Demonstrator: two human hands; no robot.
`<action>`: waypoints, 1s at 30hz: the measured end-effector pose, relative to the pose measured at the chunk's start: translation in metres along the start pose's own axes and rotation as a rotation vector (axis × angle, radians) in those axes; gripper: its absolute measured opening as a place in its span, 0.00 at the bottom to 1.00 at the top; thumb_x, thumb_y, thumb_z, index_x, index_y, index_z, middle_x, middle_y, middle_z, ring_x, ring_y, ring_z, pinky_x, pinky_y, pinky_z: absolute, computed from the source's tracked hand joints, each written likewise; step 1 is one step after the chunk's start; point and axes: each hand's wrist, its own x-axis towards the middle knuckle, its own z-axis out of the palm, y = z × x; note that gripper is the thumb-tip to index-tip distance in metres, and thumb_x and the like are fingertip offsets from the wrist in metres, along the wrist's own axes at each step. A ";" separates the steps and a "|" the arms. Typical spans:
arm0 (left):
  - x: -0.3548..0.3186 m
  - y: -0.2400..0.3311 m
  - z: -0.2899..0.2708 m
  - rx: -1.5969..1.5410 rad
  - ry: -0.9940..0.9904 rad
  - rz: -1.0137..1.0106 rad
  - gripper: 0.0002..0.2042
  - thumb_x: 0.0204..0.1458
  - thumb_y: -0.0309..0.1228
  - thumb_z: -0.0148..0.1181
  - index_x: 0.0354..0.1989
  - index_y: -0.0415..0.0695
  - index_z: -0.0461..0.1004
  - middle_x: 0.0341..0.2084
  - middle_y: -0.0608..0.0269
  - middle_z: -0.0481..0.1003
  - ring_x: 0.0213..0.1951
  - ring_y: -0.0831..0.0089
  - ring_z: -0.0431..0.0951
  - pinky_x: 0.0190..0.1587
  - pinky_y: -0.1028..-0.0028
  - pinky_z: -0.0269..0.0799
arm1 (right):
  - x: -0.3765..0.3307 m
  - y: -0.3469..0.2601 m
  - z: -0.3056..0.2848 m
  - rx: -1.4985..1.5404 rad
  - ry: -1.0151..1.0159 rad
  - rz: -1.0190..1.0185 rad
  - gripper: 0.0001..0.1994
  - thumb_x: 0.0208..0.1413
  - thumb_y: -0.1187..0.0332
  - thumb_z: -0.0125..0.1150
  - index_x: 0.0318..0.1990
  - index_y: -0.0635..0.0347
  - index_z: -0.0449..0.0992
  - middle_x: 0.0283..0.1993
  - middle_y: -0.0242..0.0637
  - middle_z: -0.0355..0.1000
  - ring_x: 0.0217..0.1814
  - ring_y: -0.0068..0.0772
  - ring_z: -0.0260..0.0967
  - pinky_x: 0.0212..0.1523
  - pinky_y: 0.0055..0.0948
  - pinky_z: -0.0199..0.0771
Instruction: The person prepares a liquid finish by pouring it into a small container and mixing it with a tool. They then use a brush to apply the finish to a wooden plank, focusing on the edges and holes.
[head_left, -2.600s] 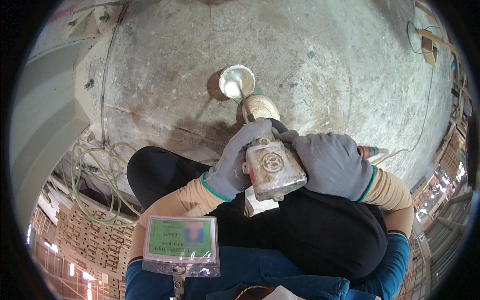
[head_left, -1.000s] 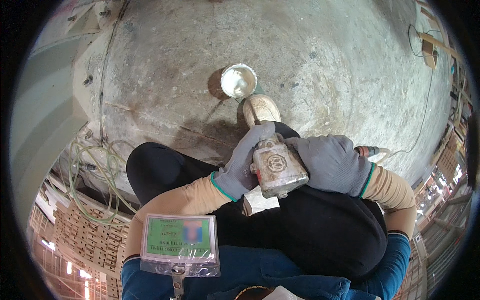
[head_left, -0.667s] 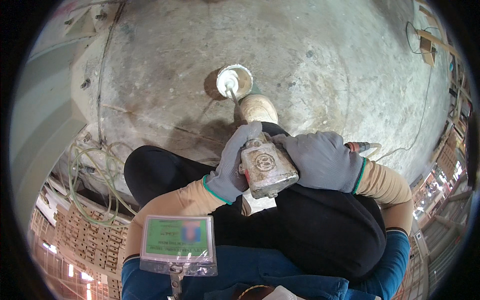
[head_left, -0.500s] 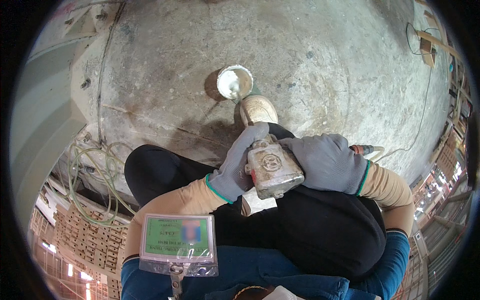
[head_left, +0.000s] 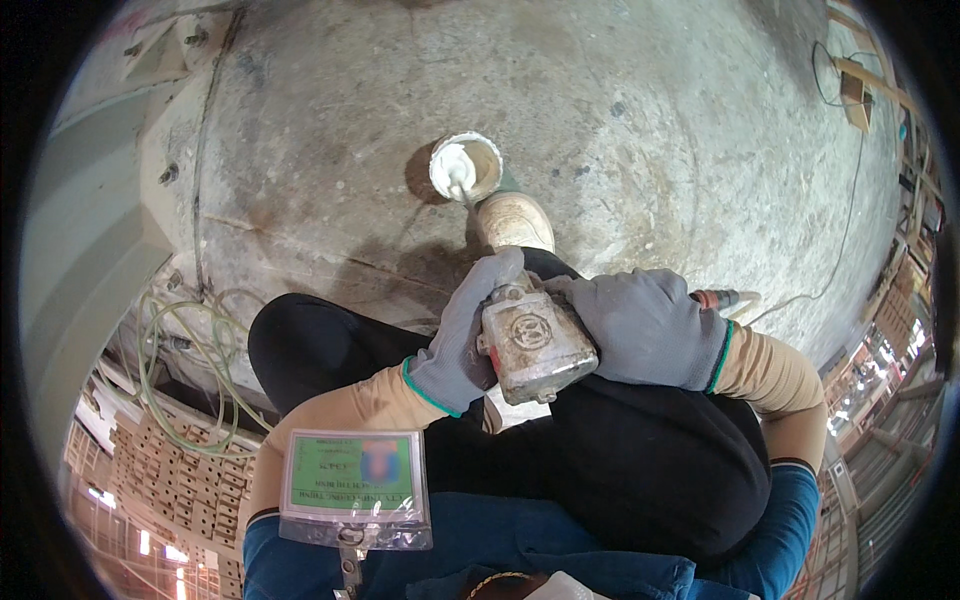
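Note:
Both gloved hands grip a worn metal power mixer [head_left: 537, 345] above my legs. My left hand [head_left: 462, 325] wraps the near-left side of its squarish body, thumb laid along the top. My right hand [head_left: 640, 325] is closed round the handle on the other side, which the glove mostly hides. A thin shaft [head_left: 468, 205] runs forward from the mixer into a small round bucket [head_left: 490, 160] on the floor. Thick white paste [head_left: 454, 163] sits inside the bucket, and the shaft's tip is sunk in it. An orange-and-dark hose fitting [head_left: 716, 300] shows beyond my right hand.
My pale shoe [head_left: 515, 222] stands against the bucket's near side. Coiled clear hose [head_left: 155, 370] lies at left beside a grey metal frame with bolts [head_left: 170, 173]. Stacked drilled wooden pieces [head_left: 165, 470] are at lower left. A cable [head_left: 850, 230] crosses the concrete floor at right.
The mixer's body has shifted slightly left with both hands still on it. The shaft leans more to the left, and its tip sits at another spot in the white paste.

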 end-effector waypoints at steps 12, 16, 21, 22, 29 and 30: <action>0.003 -0.001 0.000 -0.032 0.006 0.005 0.16 0.53 0.45 0.54 0.43 0.46 0.69 0.39 0.56 0.73 0.43 0.61 0.76 0.47 0.57 0.75 | 0.000 0.004 0.003 -0.023 0.070 -0.018 0.15 0.42 0.62 0.56 0.37 0.61 0.71 0.22 0.38 0.71 0.23 0.37 0.72 0.21 0.35 0.70; 0.008 0.005 0.000 0.024 0.028 0.098 0.16 0.53 0.44 0.55 0.42 0.46 0.69 0.37 0.58 0.73 0.41 0.63 0.76 0.45 0.60 0.76 | 0.004 0.004 0.006 -0.133 0.214 -0.043 0.14 0.43 0.63 0.55 0.36 0.61 0.71 0.20 0.35 0.68 0.21 0.36 0.70 0.20 0.34 0.69; 0.017 0.007 0.005 0.040 0.091 0.028 0.14 0.52 0.42 0.57 0.39 0.46 0.70 0.31 0.62 0.73 0.35 0.68 0.77 0.39 0.65 0.77 | -0.002 0.004 0.002 -0.164 0.103 0.030 0.14 0.43 0.63 0.54 0.37 0.61 0.71 0.21 0.37 0.70 0.22 0.37 0.71 0.19 0.34 0.68; 0.018 0.006 0.006 0.022 0.102 0.008 0.13 0.52 0.42 0.58 0.39 0.46 0.71 0.31 0.63 0.73 0.34 0.69 0.77 0.38 0.66 0.77 | -0.003 0.004 0.000 -0.139 0.070 0.044 0.15 0.43 0.62 0.55 0.37 0.61 0.70 0.22 0.38 0.70 0.22 0.38 0.72 0.19 0.35 0.69; 0.014 -0.004 -0.005 0.132 0.044 0.094 0.21 0.55 0.45 0.48 0.48 0.42 0.68 0.37 0.59 0.73 0.41 0.66 0.76 0.47 0.64 0.74 | -0.005 0.004 -0.003 0.038 -0.063 0.091 0.19 0.44 0.58 0.57 0.40 0.62 0.70 0.26 0.44 0.73 0.28 0.44 0.74 0.25 0.40 0.72; 0.014 -0.004 -0.008 0.076 -0.044 0.079 0.21 0.55 0.45 0.47 0.50 0.42 0.67 0.38 0.59 0.73 0.41 0.65 0.76 0.47 0.64 0.74 | -0.005 0.004 -0.003 0.062 -0.101 0.108 0.22 0.44 0.56 0.58 0.45 0.60 0.68 0.28 0.44 0.73 0.30 0.45 0.74 0.28 0.40 0.72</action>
